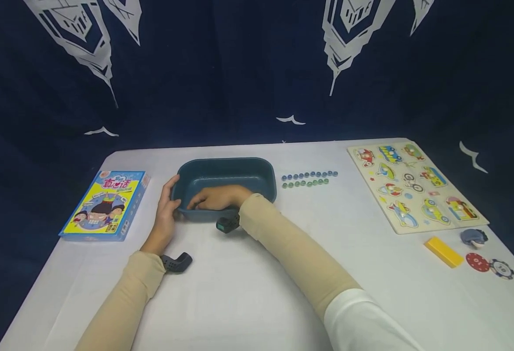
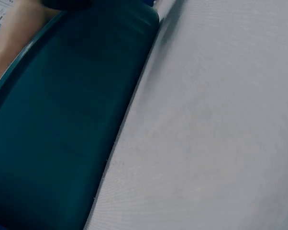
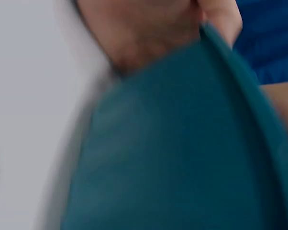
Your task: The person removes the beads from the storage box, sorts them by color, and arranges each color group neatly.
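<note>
My left hand [image 1: 165, 214] holds the left end of a dark teal rectangular plastic basin [image 1: 223, 165], its thumb over the rim and its fingers along the outer wall. Inside the basin is my right hand [image 1: 215, 198], palm down with bent fingers near the front left corner. The near wall hides its fingertips, so I cannot see whether they hold anything. The left wrist view shows the basin's outer wall [image 2: 72, 115] close up. In the blurred right wrist view, a hand [image 3: 139, 28] touches the basin's corner.
Right of the basin lie a row of blue glass marbles [image 1: 311, 174] and a row of green ones [image 1: 309, 184]. A yellow-blue card box [image 1: 101, 209] stands left. Far right are a wooden picture puzzle board [image 1: 408, 187], a yellow block [image 1: 443, 251], a blue-grey item [image 1: 473, 237] and two poker chips [image 1: 477, 262].
</note>
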Available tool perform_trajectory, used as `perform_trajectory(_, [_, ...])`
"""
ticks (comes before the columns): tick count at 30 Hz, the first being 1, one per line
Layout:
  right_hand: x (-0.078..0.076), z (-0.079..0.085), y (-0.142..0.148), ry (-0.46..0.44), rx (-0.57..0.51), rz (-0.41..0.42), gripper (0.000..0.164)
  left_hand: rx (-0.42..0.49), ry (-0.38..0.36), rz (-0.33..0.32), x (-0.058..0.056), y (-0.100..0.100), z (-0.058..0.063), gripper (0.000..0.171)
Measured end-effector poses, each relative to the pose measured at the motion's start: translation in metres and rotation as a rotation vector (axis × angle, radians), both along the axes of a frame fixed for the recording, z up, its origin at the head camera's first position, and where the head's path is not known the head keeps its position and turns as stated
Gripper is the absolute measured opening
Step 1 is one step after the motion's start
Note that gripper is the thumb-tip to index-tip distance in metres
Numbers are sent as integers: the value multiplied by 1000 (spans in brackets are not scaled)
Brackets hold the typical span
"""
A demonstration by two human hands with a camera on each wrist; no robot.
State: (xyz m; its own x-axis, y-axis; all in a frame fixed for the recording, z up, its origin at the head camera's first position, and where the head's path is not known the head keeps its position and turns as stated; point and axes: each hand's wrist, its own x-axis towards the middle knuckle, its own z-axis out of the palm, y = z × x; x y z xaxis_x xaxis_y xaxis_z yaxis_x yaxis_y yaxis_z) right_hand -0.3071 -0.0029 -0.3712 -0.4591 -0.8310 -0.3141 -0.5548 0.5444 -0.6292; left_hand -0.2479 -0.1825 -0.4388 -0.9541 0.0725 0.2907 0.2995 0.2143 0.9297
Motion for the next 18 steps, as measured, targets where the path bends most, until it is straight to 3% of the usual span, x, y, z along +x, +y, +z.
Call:
perform_trajectory(9, [1,-3,-16,1,-55,-84,34,-12,1,-4,-2,2,-1,73])
perform_trajectory(18, [-4,7,20,-45,-63,-65,28,-21,16,4,-1,-1,1,72])
